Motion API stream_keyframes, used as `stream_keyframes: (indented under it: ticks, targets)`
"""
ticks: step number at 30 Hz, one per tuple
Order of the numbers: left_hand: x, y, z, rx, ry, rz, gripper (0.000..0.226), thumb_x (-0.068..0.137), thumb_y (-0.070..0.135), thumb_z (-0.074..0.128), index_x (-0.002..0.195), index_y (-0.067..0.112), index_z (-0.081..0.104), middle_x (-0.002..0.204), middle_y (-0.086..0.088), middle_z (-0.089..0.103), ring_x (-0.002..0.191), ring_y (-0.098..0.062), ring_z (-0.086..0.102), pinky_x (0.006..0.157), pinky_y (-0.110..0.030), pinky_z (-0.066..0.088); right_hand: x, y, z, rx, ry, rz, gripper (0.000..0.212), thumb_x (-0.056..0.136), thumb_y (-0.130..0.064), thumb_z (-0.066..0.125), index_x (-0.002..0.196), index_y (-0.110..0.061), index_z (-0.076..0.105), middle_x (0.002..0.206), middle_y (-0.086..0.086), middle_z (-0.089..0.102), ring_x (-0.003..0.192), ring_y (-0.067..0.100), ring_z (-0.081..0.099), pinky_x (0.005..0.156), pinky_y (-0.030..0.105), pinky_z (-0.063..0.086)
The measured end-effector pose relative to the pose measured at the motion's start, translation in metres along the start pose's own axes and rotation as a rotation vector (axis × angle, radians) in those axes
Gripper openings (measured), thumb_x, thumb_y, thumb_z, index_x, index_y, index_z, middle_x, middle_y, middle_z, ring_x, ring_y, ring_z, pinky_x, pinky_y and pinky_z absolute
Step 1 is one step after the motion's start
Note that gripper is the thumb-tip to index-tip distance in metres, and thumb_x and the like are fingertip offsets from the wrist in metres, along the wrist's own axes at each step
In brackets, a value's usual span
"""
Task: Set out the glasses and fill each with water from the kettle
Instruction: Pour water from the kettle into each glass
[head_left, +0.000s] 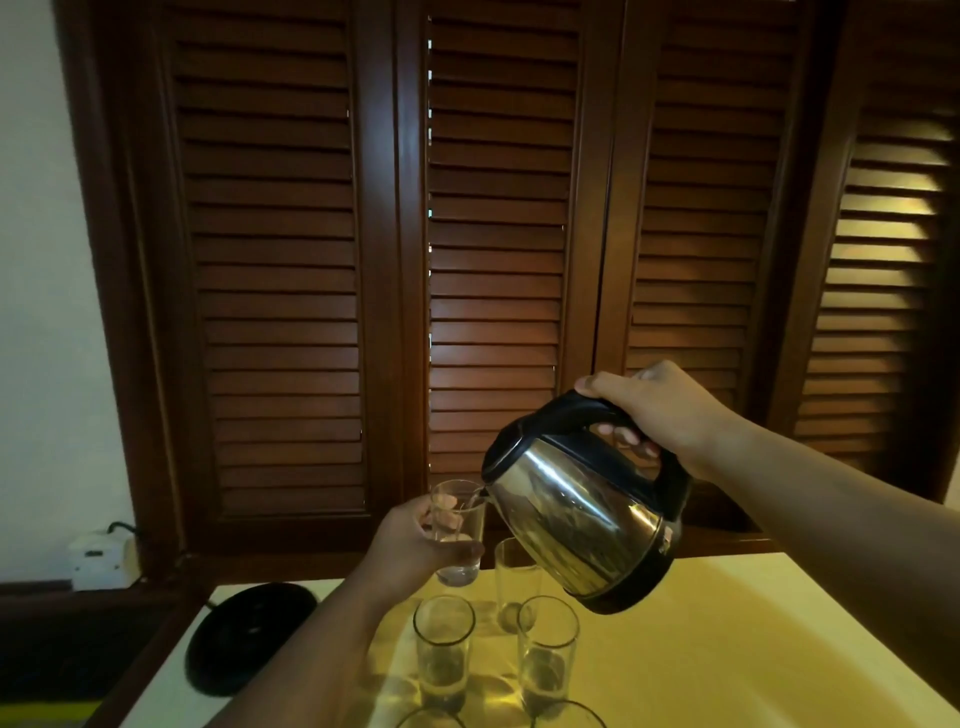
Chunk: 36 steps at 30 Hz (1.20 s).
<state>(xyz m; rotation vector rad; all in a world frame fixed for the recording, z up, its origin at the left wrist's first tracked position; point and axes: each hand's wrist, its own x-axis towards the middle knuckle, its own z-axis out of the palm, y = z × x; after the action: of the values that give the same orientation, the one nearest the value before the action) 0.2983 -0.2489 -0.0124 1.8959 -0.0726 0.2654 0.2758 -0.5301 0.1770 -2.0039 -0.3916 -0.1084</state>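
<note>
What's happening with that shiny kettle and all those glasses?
A person is pouring water. Their right hand grips the handle of the tilted kettle, its spout at the rim of a glass that the left hand holds above the table. That glass has a little water at the bottom. Three more stand on the table: a front left glass, a front right glass and a back glass.

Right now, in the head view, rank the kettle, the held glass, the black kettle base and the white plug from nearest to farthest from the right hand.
1. kettle: gripped by the right hand at its handle.
2. held glass: left of the kettle, in the left hand.
3. black kettle base: on the table's left end.
4. white plug: far left, off the table.
</note>
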Motion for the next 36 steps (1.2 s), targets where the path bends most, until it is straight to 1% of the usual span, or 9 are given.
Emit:
stream_keyframes:
  ticks: [4,8,15,17,23,27,29,32,36]
  targets:
    - [0.000,0.000,0.001,-0.017,-0.001,0.001,0.061,0.064,0.023,0.097,0.119,0.025,0.070,0.105,0.004,0.078,0.094,-0.007,0.075,0.075,-0.023,0.057,0.000,0.003,0.000,-0.003,-0.001,-0.023,0.050,0.092,-0.051,0.068,0.075,-0.004,0.075,0.056,0.008,0.056,0.041,0.017,0.045,0.042,0.024,0.036]
    - [0.002,-0.001,0.001,-0.031,0.009,-0.012,0.062,0.061,0.023,0.098,0.117,0.023,0.070,0.105,0.002,0.078,0.097,-0.012,0.075,0.087,-0.036,0.061,-0.004,0.008,0.000,0.065,0.007,-0.018,0.049,0.093,-0.050,0.067,0.078,-0.003,0.074,0.054,0.007,0.053,0.041,0.018,0.042,0.044,0.025,0.036]
    - [0.011,-0.004,0.005,-0.049,0.052,-0.013,0.070,0.058,0.013,0.099,0.121,0.016,0.067,0.105,-0.004,0.075,0.100,-0.019,0.073,0.086,-0.031,0.059,-0.019,0.021,-0.006,0.332,0.070,0.031,0.040,0.096,-0.046,0.066,0.078,-0.011,0.073,0.057,0.003,0.053,0.042,0.015,0.041,0.042,0.023,0.034]
    - [0.012,-0.005,0.006,-0.052,0.048,-0.013,0.068,0.059,0.011,0.099,0.119,0.017,0.066,0.105,-0.005,0.075,0.101,-0.020,0.072,0.085,-0.028,0.057,-0.023,0.026,-0.005,0.401,0.122,0.030,0.039,0.097,-0.044,0.064,0.079,-0.011,0.072,0.056,0.001,0.052,0.043,0.014,0.041,0.045,0.025,0.035]
    - [0.019,-0.013,0.010,-0.076,0.027,-0.030,0.067,0.058,0.010,0.099,0.114,0.023,0.066,0.105,-0.004,0.075,0.101,-0.020,0.073,0.086,-0.031,0.058,-0.037,0.047,0.001,0.509,0.237,-0.036,0.040,0.098,-0.044,0.062,0.079,-0.010,0.070,0.054,0.001,0.051,0.045,0.016,0.043,0.052,0.030,0.036]
    - [0.024,-0.022,0.008,-0.122,0.036,-0.065,0.070,0.060,0.000,0.096,0.122,0.011,0.065,0.107,-0.010,0.075,0.099,-0.020,0.073,0.079,-0.025,0.057,-0.047,0.063,0.011,0.617,0.321,-0.055,0.040,0.100,-0.042,0.059,0.094,-0.004,0.069,0.057,0.001,0.051,0.048,0.016,0.045,0.053,0.030,0.037]
    - [0.027,-0.028,0.007,-0.143,0.049,-0.089,0.073,0.059,-0.001,0.095,0.124,0.008,0.064,0.107,-0.010,0.074,0.102,-0.024,0.072,0.086,-0.032,0.057,-0.051,0.066,0.013,0.641,0.349,-0.058,0.039,0.101,-0.041,0.057,0.093,-0.005,0.069,0.057,0.000,0.051,0.048,0.015,0.045,0.053,0.030,0.036]
    - [0.030,-0.035,0.004,-0.105,0.045,-0.130,0.074,0.057,0.003,0.098,0.122,0.014,0.064,0.110,-0.006,0.074,0.107,-0.024,0.071,0.097,-0.044,0.056,-0.056,0.066,0.017,0.660,0.385,-0.070,0.037,0.103,-0.040,0.055,0.084,-0.011,0.067,0.056,0.000,0.049,0.047,0.015,0.045,0.052,0.029,0.038]
    - [0.032,-0.044,0.006,-0.119,0.064,-0.182,0.077,0.051,0.001,0.100,0.118,0.016,0.064,0.110,-0.005,0.075,0.106,-0.023,0.071,0.100,-0.047,0.056,-0.061,0.070,0.019,0.703,0.399,-0.117,0.036,0.105,-0.035,0.052,0.086,-0.008,0.066,0.056,0.001,0.048,0.046,0.014,0.045,0.046,0.023,0.043]
